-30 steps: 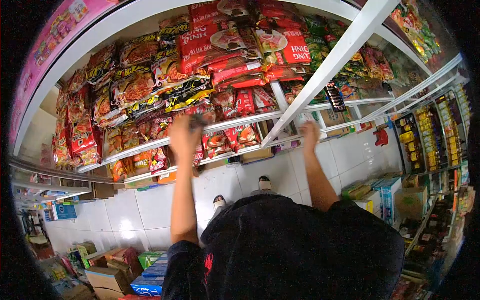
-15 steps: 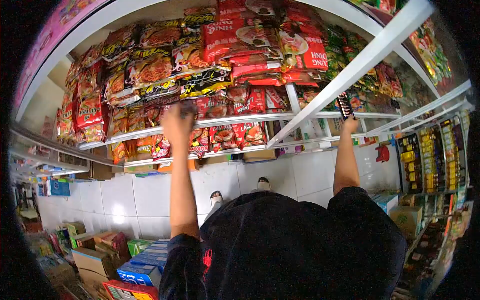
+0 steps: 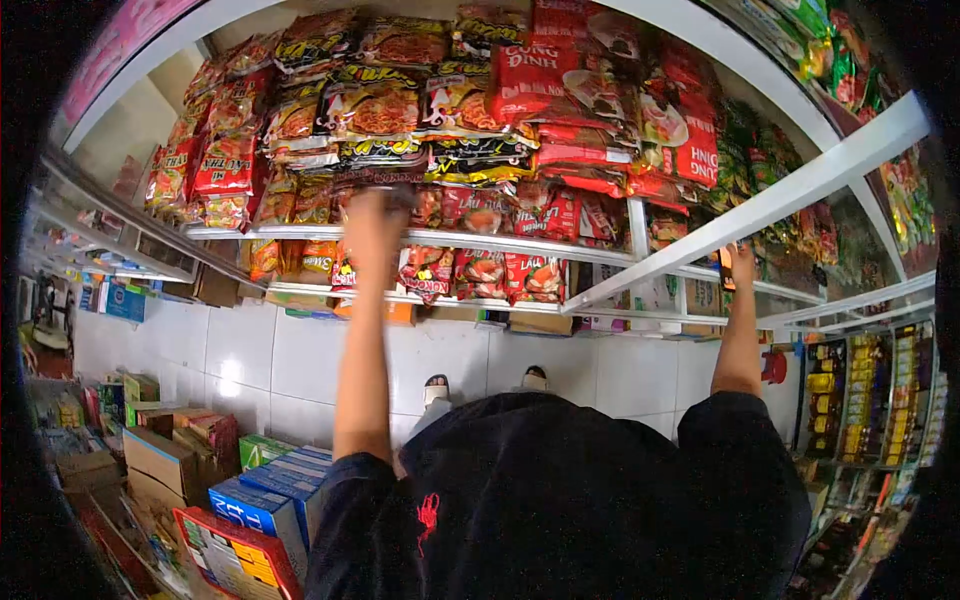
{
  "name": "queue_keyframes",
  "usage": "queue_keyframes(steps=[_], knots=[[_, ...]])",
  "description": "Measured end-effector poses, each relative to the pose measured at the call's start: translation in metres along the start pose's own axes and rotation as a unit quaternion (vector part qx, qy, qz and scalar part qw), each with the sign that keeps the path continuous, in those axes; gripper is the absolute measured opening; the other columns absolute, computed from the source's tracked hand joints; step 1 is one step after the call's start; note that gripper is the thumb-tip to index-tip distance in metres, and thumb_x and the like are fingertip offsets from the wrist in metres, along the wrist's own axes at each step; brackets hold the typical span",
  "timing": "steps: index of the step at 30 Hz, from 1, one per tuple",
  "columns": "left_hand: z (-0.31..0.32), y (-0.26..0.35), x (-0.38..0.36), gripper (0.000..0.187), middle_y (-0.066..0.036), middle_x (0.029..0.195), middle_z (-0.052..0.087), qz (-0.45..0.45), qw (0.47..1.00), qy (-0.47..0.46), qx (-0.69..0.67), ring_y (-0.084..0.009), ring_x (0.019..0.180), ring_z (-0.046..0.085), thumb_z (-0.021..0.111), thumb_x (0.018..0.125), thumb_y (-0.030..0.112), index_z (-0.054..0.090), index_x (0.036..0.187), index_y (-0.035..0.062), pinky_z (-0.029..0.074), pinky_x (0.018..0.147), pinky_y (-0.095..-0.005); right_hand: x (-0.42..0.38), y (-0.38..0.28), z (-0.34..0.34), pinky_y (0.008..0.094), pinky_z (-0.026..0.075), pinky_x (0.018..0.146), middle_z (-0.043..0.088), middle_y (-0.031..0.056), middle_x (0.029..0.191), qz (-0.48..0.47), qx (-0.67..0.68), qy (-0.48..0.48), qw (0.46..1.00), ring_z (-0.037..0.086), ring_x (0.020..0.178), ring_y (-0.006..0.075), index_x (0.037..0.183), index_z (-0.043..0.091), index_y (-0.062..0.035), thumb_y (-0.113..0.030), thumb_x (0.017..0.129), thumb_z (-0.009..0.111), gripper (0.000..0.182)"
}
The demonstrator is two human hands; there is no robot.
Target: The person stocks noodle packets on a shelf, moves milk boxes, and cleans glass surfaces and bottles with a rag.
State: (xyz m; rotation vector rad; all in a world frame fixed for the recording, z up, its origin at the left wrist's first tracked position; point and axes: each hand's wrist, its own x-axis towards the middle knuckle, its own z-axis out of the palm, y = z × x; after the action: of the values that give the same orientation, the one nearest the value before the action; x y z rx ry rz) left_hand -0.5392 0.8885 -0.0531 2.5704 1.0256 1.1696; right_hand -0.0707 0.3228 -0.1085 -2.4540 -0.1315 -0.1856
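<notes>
My left hand (image 3: pixel 372 232), blurred by motion, reaches over the front rail of the glass case, closed around a dark object (image 3: pixel 400 196) too smeared to name. It is beside red noodle packets (image 3: pixel 478 212) and below stacked black noodle packets (image 3: pixel 372 105). Farther right, my right hand (image 3: pixel 742 264) is closed on a phone (image 3: pixel 727 270), held near the case's diagonal white frame bar. Part of the phone's screen shows, but its content is too small to read. Large red packets (image 3: pixel 545 85) lie in the case between the two hands.
White metal rails (image 3: pixel 520 243) run along the case front. Cardboard boxes (image 3: pixel 160 465) and blue boxes (image 3: pixel 255 505) stand behind at the lower left. A rack of yellow-labelled goods (image 3: pixel 860 390) is at the right. My feet are on the white tiled floor (image 3: pixel 310 360).
The view has shifted, so the packets appear farther right. My right hand and the phone are lower and farther right in view, the phone turned differently. My left hand stays near the same packets.
</notes>
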Motion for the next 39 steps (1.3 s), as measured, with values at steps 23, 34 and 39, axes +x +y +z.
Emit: queue_keyframes(steps=[23, 34, 39], knots=[[0.010, 0.073, -0.022, 0.038, -0.017, 0.092, 0.056, 0.087, 0.983, -0.160, 0.019, -0.0322, 0.088, 0.052, 0.067, 0.062, 0.023, 0.055, 0.095, 0.0066, 0.042, 0.075, -0.0425, -0.018, -0.048, -0.032, 0.0362, 0.034, 0.088, 0.046, 0.0130, 0.117, 0.115, 0.072, -0.091, 0.987, 0.044, 0.107, 0.0238, 0.110, 0.052, -0.0021, -0.046, 0.071, 0.058, 0.059], [0.005, 0.037, 0.007, 0.029, -0.018, 0.082, 0.058, -0.019, 0.996, -0.082, -0.032, -0.0335, 0.077, 0.055, 0.063, 0.065, 0.025, 0.055, 0.083, 0.0038, 0.043, 0.067, -0.0435, -0.075, -0.063, -0.030, 0.0288, 0.040, 0.074, 0.059, 0.0089, 0.088, -0.056, 0.223, 0.152, 0.961, 0.051, 0.081, 0.0156, 0.101, 0.056, 0.0023, -0.027, 0.082, 0.056, 0.035], [0.020, 0.095, -0.017, 0.038, -0.015, 0.084, 0.055, 0.122, 0.981, -0.109, -0.103, -0.0328, 0.079, 0.053, 0.064, 0.059, 0.021, 0.052, 0.092, 0.0069, 0.041, 0.069, -0.0447, -0.230, -0.116, 0.012, 0.0292, 0.041, 0.070, 0.055, 0.0061, 0.075, -0.208, 0.163, 0.205, 0.942, 0.051, 0.073, 0.0176, 0.082, 0.056, -0.0030, -0.006, 0.077, 0.054, 0.005]])
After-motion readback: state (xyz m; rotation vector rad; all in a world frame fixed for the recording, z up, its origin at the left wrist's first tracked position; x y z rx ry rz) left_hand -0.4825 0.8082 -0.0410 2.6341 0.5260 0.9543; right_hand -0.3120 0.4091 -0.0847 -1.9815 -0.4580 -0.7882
